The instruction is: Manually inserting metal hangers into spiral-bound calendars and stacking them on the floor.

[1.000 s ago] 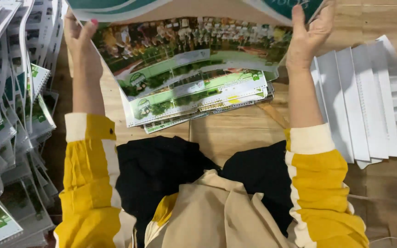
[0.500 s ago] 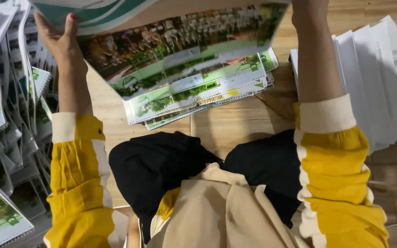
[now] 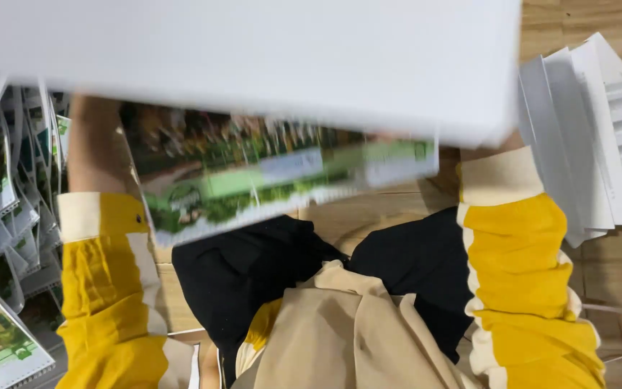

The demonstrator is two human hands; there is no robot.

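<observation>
Wooden plank floor point(image 3: 584, 18) shows at the upper right and between the seated person's knees, pale brown with visible grain.

Large white sheet, blurred point(image 3: 253, 57): fills the top of the view from the left edge almost to the right. It lies nearest the camera and covers both hands.

Green-and-white printed sheet with photographs and a spiral-bound lower edge point(image 3: 268, 180): sits just under the white sheet, tilted, its left end lower than its right. It is blurred, and its top edge is hidden behind the white sheet.

Left forearm point(image 3: 95, 144): bare above a yellow sleeve with a cream cuff, rising beside the left edge of the printed sheet. The left hand is hidden behind the white sheet; I cannot tell whether its fingers are apart or clamped.

Right sleeve, yellow with cream cuff point(image 3: 520, 245): reaches up to the lower right corner of the white sheet. The right hand is hidden as well; state of its fingers cannot be told.

Fanned stack of plain white folded cards point(image 3: 592, 144): on the floor at the right, just beside the right sleeve.

Overlapping rows of green printed spiral-bound sheets point(image 3: 8, 187): at the left, beside the left forearm.

Black trousers point(image 3: 253, 274) and a beige garment point(image 3: 340, 331) occupy the lower centre.
</observation>
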